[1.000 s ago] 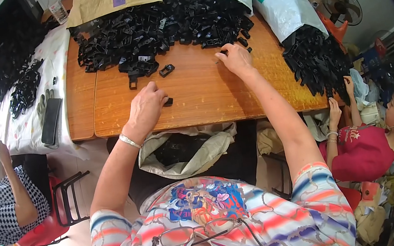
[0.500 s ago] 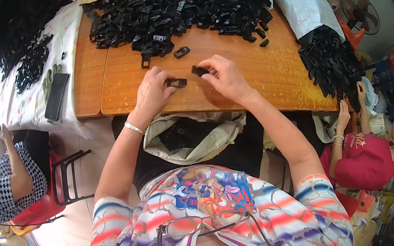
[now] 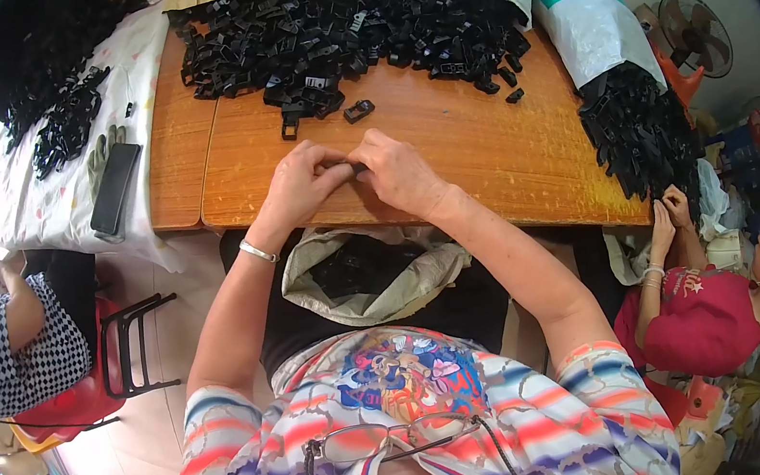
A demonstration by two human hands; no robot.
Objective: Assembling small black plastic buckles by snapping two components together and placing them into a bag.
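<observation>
My left hand (image 3: 300, 187) and my right hand (image 3: 398, 175) meet over the front of the wooden table, fingertips pressed together. Between them only a sliver of a black plastic part (image 3: 358, 169) shows; the fingers hide the rest. Both hands are closed, gripping black plastic parts. Just beyond my fingers, a loose black part with an opening in it (image 3: 359, 111) lies on the wood. Past that spreads a large heap of black plastic parts (image 3: 276, 53).
An open pale sack (image 3: 327, 313) with black pieces inside rests at my lap. White bags (image 3: 598, 22) stand far right, beside another black pile (image 3: 642, 133). A dark phone (image 3: 115, 189) lies on the left cloth. Co-workers sit on both sides; a fan (image 3: 696, 33) stands at right.
My hands were apart, each with a black part in its fingers. They have come together, and the parts are now mostly covered.
</observation>
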